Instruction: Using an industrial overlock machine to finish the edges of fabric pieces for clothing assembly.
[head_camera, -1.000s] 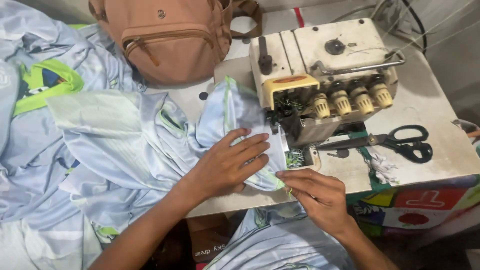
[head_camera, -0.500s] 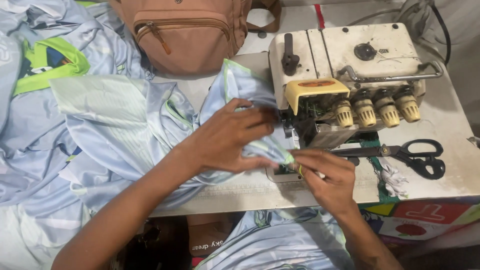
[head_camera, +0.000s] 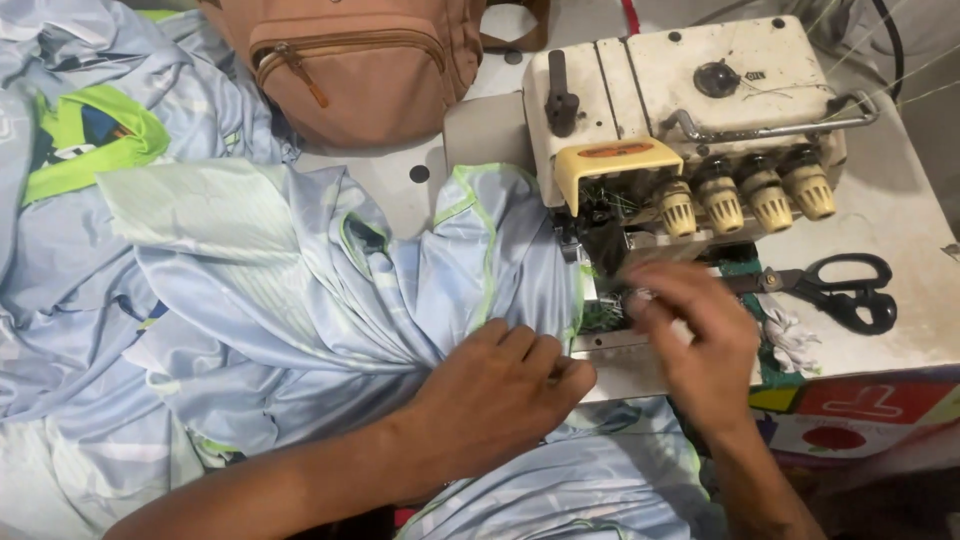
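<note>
Cream sewing machine (head_camera: 690, 100) and pale-blue fabric (head_camera: 330, 290) crowd the white table (head_camera: 900, 230).

A small tailoring workshop, probably home-run: a cream overlock sewing machine (head_camera: 690, 130) at two o'clock, black scissors (head_camera: 845, 290) at three, heaped pale-blue fabric (head_camera: 300, 290) toward nine, a tan backpack (head_camera: 360, 60) at twelve.

Left hand (head_camera: 495, 395) presses pale-blue fabric (head_camera: 330, 300) beside the serger (head_camera: 680, 130) (right hand (head_camera: 690, 335) blurred).
</note>
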